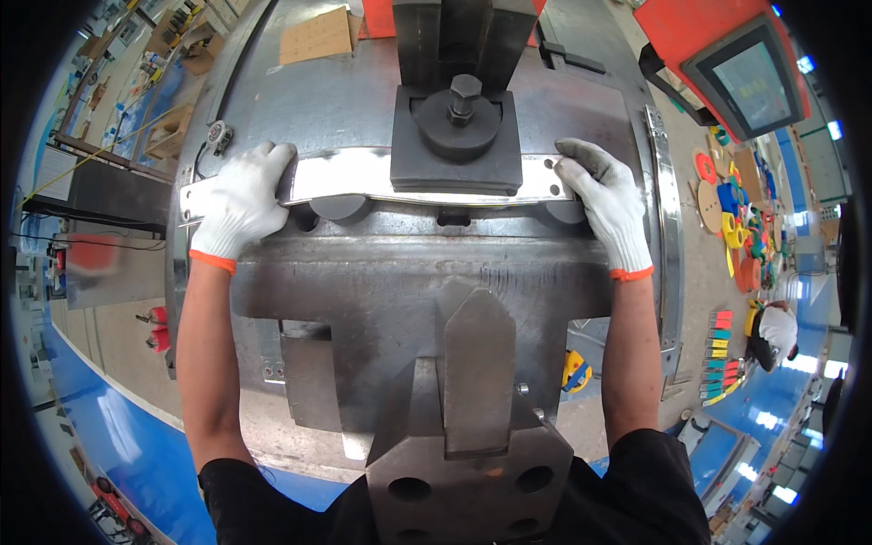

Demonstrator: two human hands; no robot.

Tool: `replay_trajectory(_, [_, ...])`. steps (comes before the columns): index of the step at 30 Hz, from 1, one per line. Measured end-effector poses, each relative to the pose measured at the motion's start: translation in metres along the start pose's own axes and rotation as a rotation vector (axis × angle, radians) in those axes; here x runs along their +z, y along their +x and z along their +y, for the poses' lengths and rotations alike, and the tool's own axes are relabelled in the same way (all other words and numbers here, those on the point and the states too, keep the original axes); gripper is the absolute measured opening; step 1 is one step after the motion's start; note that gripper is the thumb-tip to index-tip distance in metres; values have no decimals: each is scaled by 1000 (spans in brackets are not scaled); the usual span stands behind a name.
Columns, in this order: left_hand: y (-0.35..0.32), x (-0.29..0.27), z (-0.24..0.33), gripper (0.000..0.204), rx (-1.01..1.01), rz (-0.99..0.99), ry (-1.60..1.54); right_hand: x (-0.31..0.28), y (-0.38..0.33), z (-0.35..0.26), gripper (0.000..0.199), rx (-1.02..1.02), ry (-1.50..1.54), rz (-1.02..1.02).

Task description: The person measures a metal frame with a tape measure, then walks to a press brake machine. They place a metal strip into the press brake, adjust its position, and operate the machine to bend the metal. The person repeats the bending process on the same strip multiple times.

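The left hand (pixel 241 198), in a white knit glove with an orange cuff, closes across a shiny metal strip (pixel 341 174), its fingers at the far edge and its thumb toward the near one. The right hand (pixel 607 195), gloved alike, grips the strip's right end between thumb and fingers, just beside two small holes. The strip lies crosswise, its middle directly beneath a square black press block (pixel 409 163). From this angle I cannot tell whether block and strip touch.

A dark disc (pixel 440 136) with an upright hex bolt (pixel 464 100) sits on the block. Under the strip's near edge show two rounded dark supports, one near each hand: the left support (pixel 341 210) and the right support (pixel 565 213).

Nearer the body, a pointed steel block (pixel 480 372) rises between the forearms. Farther off, cardboard (pixel 315 36) lies on the steel machine bed (pixel 336 100), and a second drilled strip (pixel 668 227) runs lengthwise right of the right hand. Beyond, at upper right, stands a red-housed touchscreen panel (pixel 749 77); lower, a person in a white top (pixel 777 331) is near the floor.
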State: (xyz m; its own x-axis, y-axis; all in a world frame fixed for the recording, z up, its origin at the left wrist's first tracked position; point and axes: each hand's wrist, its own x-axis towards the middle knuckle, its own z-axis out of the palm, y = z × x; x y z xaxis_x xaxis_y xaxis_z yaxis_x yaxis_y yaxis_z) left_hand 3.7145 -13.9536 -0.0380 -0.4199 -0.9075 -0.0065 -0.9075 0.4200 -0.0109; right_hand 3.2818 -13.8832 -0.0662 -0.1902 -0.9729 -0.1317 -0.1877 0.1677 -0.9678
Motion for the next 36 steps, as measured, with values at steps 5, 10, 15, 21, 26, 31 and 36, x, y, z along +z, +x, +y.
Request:
replay_trajectory(5, [3, 0, 1, 47, -11, -22, 7, -1, 0, 2, 35, 9, -2, 3])
replay_trajectory(10, [2, 0, -5, 49, 15, -35, 21, 1, -2, -1, 36, -22, -81, 12])
replay_trajectory(15, [4, 1, -5, 49, 14, -27, 39, 0, 0, -2, 35, -33, -96, -14])
replay_trajectory(21, [5, 1, -4, 48, 35, -14, 41, -7, 1, -5, 53, -146, -386, -69])
replay_trajectory(26, [3, 0, -4, 47, 37, -18, 44, 9, -24, -26, 88, -575, -982, -167])
replay_trajectory(31, [4, 1, -5, 46, 52, -14, 50, 35, -23, -36, 81, -507, -1188, -113])
replay_trajectory(36, [4, 2, -8, 49, 81, 16, 21, 39, -18, -36, 75, -489, -1145, -67])
